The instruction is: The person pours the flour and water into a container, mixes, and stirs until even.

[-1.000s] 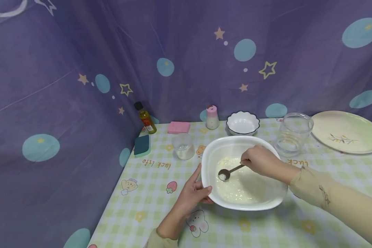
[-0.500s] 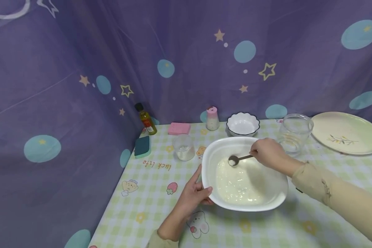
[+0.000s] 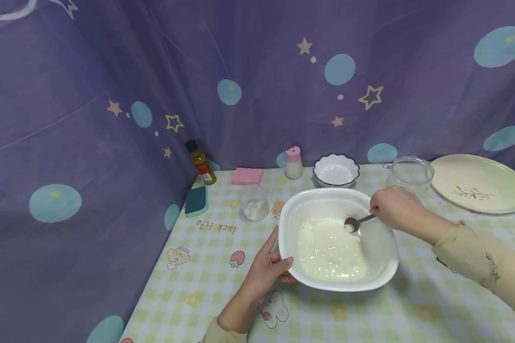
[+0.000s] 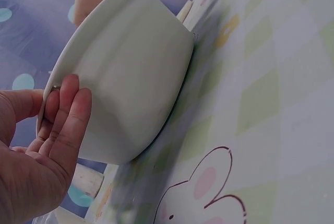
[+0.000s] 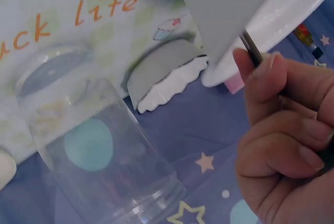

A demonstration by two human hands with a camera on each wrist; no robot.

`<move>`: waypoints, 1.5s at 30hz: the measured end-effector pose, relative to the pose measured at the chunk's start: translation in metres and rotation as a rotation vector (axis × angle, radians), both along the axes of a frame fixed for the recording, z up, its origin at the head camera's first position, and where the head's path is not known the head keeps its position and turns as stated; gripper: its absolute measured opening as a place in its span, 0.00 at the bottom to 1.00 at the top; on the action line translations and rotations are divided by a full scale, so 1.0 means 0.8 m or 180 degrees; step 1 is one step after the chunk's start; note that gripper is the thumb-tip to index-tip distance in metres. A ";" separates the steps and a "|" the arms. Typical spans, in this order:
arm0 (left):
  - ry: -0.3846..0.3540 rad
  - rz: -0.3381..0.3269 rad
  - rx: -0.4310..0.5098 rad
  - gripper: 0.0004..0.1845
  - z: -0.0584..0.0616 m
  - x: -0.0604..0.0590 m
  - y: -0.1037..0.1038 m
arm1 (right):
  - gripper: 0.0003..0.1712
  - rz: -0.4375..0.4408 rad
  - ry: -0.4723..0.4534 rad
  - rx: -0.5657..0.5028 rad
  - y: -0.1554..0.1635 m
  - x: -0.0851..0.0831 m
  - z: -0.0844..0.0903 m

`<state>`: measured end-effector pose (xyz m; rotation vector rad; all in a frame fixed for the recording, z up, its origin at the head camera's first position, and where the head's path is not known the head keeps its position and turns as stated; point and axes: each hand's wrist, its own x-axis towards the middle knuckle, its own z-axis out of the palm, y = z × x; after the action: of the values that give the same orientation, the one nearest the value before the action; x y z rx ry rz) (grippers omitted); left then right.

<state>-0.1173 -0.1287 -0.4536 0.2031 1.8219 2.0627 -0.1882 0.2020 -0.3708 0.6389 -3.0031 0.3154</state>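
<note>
A: The table (image 3: pixel 206 267) wears a green-checked cloth with cartoon prints, hemmed in by a purple star-patterned curtain (image 3: pixel 111 71).

B: The white square bowl (image 3: pixel 379 238) sits mid-table, holding pale, lumpy batter (image 3: pixel 330 250).

A: The left hand (image 3: pixel 266 269) grips its near rim; the right hand (image 3: pixel 395 207) pinches a metal spoon (image 3: pixel 355 223), whose handle end the fingers hide.

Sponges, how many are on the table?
2. A pink sponge lies at the back by the oil bottle; a teal sponge sits at the table's left edge. More may be hidden.
</note>
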 end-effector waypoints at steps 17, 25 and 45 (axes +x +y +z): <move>-0.0078 0.0032 0.0036 0.46 0.002 0.000 0.001 | 0.10 0.0553 -0.1271 -0.0253 -0.004 0.018 0.007; -0.0092 0.0034 0.0035 0.46 0.001 0.000 0.001 | 0.12 0.0872 -0.0450 -0.0520 -0.024 0.023 -0.016; -0.0108 0.0050 0.0030 0.45 0.000 0.001 0.001 | 0.08 0.0054 0.0053 -0.0105 -0.008 0.013 -0.013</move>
<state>-0.1167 -0.1279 -0.4538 0.1558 1.7996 2.0730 -0.1779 0.1954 -0.3811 0.6609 -2.9717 0.3578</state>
